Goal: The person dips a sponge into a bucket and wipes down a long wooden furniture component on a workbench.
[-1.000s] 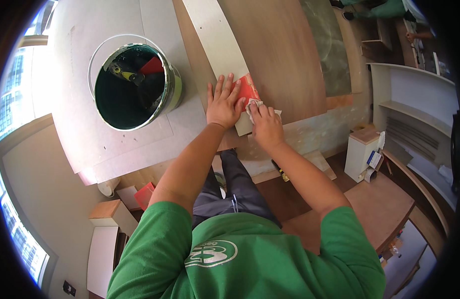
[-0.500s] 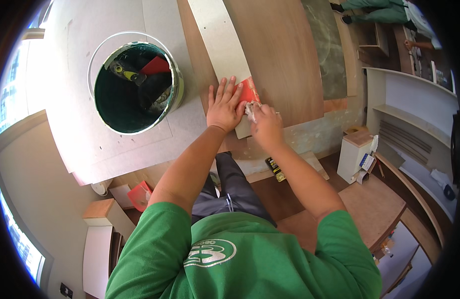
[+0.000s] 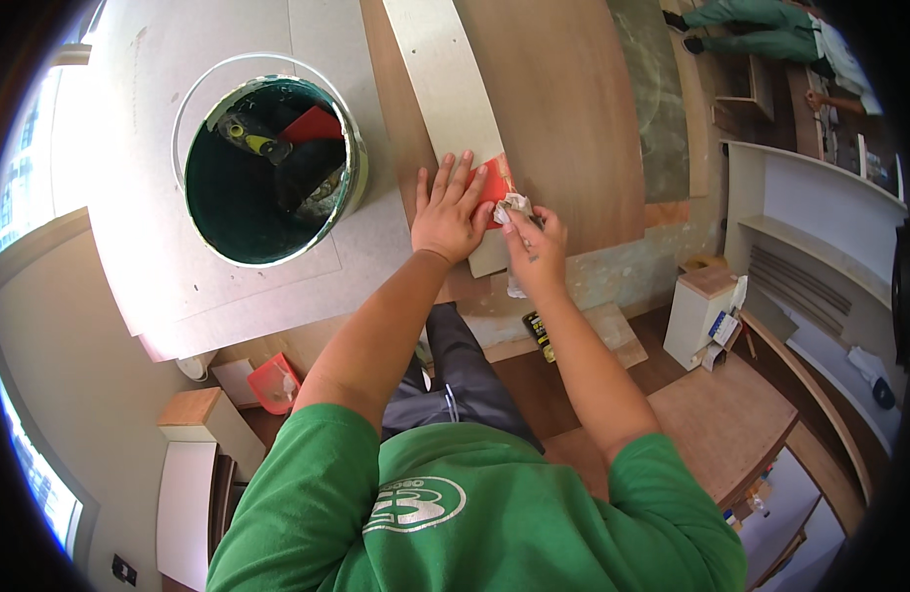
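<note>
My left hand (image 3: 449,217) lies flat with its fingers spread, over a flat red piece (image 3: 496,178) that looks like a plastic spreader. Its upper end carries pale smears. The red piece rests on a long, light-coloured board (image 3: 445,79) with small dark holes. Close beside, my right hand (image 3: 537,252) pinches a crumpled white rag (image 3: 515,205) at the red piece's right edge. A loose white end hangs below that hand. Left of my hands stands a bucket (image 3: 353,178), dark green inside, with a yellow-and-black-handled tool (image 3: 253,141) and another red flat piece (image 3: 312,125).
The bucket stands on a pale sheet (image 3: 257,316); a brown wooden panel (image 3: 563,109) lies right of the board. White shelving (image 3: 820,237) and a small cabinet (image 3: 696,321) stand at the right. A person in green trousers (image 3: 746,39) is at the far right. A red container (image 3: 274,383) sits lower left.
My right hand has turned and shifted slightly right, so more of the rag shows in its fingers. My left hand stays on the red piece. The person at the far right has moved slightly.
</note>
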`<state>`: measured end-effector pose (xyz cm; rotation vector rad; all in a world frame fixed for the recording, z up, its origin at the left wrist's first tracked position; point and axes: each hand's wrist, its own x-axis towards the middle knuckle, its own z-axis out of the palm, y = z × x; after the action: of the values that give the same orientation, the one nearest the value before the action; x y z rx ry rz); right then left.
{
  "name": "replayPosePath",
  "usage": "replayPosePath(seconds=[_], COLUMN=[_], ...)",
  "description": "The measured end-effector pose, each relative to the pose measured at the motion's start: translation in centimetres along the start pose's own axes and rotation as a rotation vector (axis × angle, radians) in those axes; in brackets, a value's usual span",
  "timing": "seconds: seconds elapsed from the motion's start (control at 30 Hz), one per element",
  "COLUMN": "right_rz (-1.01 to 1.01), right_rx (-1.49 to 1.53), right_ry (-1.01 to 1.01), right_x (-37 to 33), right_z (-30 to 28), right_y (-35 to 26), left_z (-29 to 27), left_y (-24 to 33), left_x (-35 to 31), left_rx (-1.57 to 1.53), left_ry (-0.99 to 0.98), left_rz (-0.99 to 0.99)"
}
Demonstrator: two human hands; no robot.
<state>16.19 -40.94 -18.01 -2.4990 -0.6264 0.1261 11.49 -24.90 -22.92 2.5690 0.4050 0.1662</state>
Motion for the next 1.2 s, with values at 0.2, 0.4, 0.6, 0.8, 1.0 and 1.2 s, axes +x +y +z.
replayPosePath(seconds=[0.2,0.4,0.6,0.8,1.0,1.2], right_rz=[0.008,-0.024,-0.021,-0.083,-0.110,-0.112], right_rx=[-0.087,-0.094,-0.107,-0.131,-0.091,-0.100], right_ry=[-0.047,-0.076,-0.048,-0.090,-0.083,-0.170], right_x=[-0.2,2.3,4.6,3.6,5.6,3.4], right_z=[0.2,0.6,1.4,1.2,1.2,1.1], right_y=[0.3,-0.4,0.4,0.6,1.3,0.9], left_z=[0.0,-0.2,-0.4,-0.1,-0.1,0.0], left_y=[0.0,0.1,0.2,-0.1,0.3,-0.1], left_x=[0.0,0.0,0.0,-0.2,0.3,-0.1], left_rx=[0.005,-0.024,-0.002,0.009,-0.005,0.011], left_ry=[-0.004,-0.032,-0.058,-0.039,-0.011,-0.010], left_rz=[0.003,-0.020,0.008,0.003,0.002,-0.010])
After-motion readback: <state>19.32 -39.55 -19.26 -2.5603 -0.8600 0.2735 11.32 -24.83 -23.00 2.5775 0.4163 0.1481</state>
